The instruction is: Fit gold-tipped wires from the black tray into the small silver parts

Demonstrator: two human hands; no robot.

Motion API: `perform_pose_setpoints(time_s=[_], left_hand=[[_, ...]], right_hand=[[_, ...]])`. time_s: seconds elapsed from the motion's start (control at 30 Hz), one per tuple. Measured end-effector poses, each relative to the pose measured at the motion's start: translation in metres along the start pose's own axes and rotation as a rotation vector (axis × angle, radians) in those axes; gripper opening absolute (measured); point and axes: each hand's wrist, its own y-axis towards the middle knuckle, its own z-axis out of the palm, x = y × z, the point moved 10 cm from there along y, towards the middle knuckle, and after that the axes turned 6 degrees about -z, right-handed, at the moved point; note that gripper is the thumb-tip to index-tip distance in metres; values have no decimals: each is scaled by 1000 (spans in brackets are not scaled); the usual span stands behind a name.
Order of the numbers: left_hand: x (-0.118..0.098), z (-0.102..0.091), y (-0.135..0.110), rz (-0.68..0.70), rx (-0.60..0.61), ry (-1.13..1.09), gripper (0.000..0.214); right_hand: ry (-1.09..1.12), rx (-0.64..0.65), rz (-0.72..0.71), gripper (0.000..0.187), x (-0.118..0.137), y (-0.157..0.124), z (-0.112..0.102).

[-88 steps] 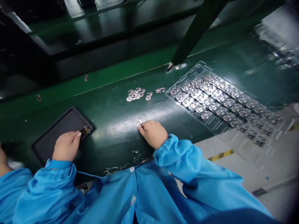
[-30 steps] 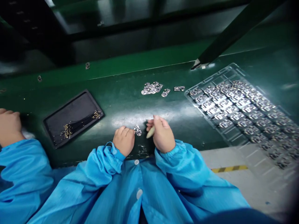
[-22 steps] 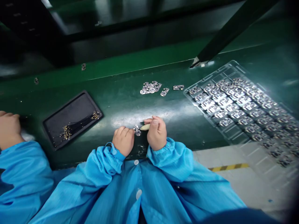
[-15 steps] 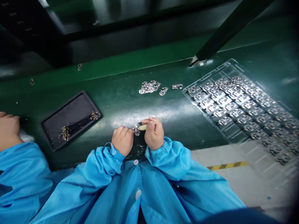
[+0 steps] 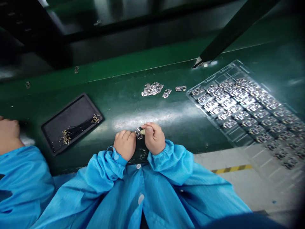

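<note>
My left hand (image 5: 125, 144) is closed on the left edge of a small circuit board (image 5: 139, 134), close to the bench's front edge. In my right hand (image 5: 154, 139), fingers wrapped round, is a pale cream-coloured stick tool (image 5: 142, 131), with its tip at the board's right side. Most of the tool is hidden by my fingers. Further back on the green bench lie a small pile of similar circuit boards (image 5: 152, 89) and, beside it, two single ones.
A black tray (image 5: 71, 109) with thin black cables (image 5: 77, 129) with gold ends stands left. At right, a clear plastic tray (image 5: 234, 63) full of circuit boards overhangs the bench edge. Another person's hand (image 5: 9, 132) rests far left. A dark post (image 5: 221, 41) rises behind.
My right hand has shifted slightly left, closer to the board, and its fingers now cover more of the tool. My left hand stays with the board. The two boards at far left moved slightly left.
</note>
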Motion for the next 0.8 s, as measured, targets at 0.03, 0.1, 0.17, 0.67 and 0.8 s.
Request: perform_pose_setpoints(time_s=[0.03,0.1,0.17,0.67,0.8], left_hand=[[0,1,0,2,8,-4,17],[0,3,-2,6,20,-13,18],[1,5,-5,4,28,-18,19],[147,-57,66,-501,-104,-44,45],[210,-31,24,-572,170,106,41]], right_hand=[[-31,74,-27,28,6,2,6],[-99,258,-97,31,18,5,23],[-144,410,-165,33,28,6,40],[-312,124,310,36,-59,89,-38],[-599,185,128,36,-62,113,-36]])
